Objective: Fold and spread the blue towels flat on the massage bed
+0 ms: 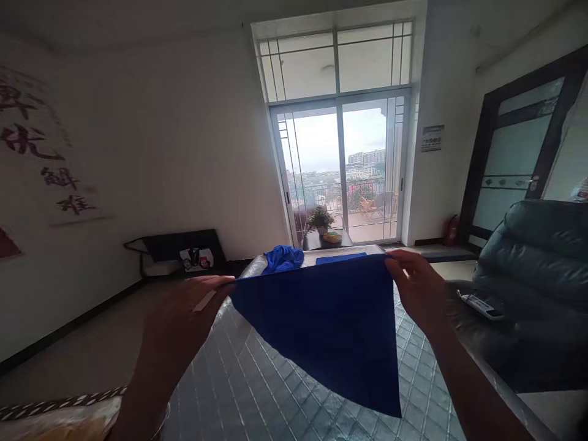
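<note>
A dark blue cloth [316, 324] hangs in front of me, its top edge stretched between my two hands. My left hand [188, 315] pinches the upper left corner between thumb and fingers. At the upper right corner, my right hand [416, 285] grips the cloth the same way. The cloth tapers to a point at the lower right, above the table. Behind it, a crumpled blue cloth [283, 260] lies at the far left end of the table. A flat blue cloth [340, 258] rests beside that heap, partly hidden by the one I hold.
The table [275, 392] has a shiny, diamond-patterned cover. A dark leather armchair [533, 275] with a white device [480, 305] on it stands at the right. Beyond the table, a chair [342, 240] holds a potted plant [320, 219]. A dark bench [179, 245] is against the left wall.
</note>
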Motion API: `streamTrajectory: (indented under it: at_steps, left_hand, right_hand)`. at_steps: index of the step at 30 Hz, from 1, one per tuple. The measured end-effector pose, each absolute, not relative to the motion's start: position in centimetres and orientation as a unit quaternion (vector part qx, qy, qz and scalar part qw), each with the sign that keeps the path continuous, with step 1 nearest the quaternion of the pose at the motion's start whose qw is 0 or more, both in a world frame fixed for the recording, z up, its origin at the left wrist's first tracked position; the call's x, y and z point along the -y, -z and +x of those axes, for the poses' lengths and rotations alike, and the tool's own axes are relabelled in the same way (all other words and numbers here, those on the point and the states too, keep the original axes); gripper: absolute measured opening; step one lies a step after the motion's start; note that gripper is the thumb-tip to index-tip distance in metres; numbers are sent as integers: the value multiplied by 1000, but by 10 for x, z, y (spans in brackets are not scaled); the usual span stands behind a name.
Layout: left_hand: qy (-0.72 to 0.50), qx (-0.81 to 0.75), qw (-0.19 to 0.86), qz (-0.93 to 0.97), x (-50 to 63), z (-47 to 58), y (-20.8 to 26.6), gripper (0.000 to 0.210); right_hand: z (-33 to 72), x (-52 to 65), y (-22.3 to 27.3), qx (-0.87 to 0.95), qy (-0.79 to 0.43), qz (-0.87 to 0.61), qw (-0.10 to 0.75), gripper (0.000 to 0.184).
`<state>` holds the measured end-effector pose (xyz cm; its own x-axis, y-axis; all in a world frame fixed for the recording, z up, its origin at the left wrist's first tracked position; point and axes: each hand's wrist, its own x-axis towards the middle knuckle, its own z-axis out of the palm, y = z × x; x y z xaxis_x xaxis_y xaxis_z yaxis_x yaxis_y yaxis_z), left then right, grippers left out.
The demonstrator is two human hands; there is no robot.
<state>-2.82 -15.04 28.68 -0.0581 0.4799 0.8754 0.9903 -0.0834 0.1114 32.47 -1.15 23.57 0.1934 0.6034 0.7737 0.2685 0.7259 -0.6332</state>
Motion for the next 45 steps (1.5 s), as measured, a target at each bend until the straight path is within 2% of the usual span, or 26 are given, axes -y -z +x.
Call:
streamTrajectory:
  at_steps: [4, 11, 15, 18, 22, 25, 27, 29, 31, 35, 39, 45]
  left_hand:
    - [426, 568, 276, -648, 147, -9, -297, 32]
    - [432, 516, 88, -734, 150, 35, -295, 23]
    - [448, 430, 17, -783, 163, 51, -284, 12]
    - [464, 426, -6, -777, 163, 46, -271, 9]
    - [459, 521, -67, -717, 148, 14, -217, 13]
    - [417, 620, -132, -652, 138, -17, -145, 20]
    - [365, 674, -188, -615, 136, -34, -96, 25]
    - [331, 703, -224, -588, 139, -46, -60, 28]
    - [324, 709, -247, -575, 144, -53, -42, 31]
    - [337, 693, -308, -558, 156, -59, -39, 34]
    - [356, 672, -340, -554, 165, -65, -37, 37]
    - [379, 675, -275, -569, 165, -70, -24, 31]
  right_hand:
    - [351, 18, -238, 603, -84, -376, 699, 30]
    - [374, 32, -266, 519, -8, -530, 671, 36]
    - [350, 3, -282, 512, -25, -529, 676, 38]
    - [296, -39, -281, 574, -41, -527, 625, 32]
    - [199, -74, -237, 721, -97, -506, 463, 26]
    - [156, -63, -176, 824, -160, -432, 330, 35]
    - [160, -41, -132, 869, -172, -382, 262, 36]
    - [187, -13, -95, 897, -167, -352, 210, 21]
    - [229, 15, -67, 909, -156, -349, 164, 27]
    - [314, 62, -33, 869, -189, -428, 164, 28]
    - [358, 89, -10, 823, -216, -482, 211, 27]
    - [369, 95, -10, 829, -236, -453, 227, 30]
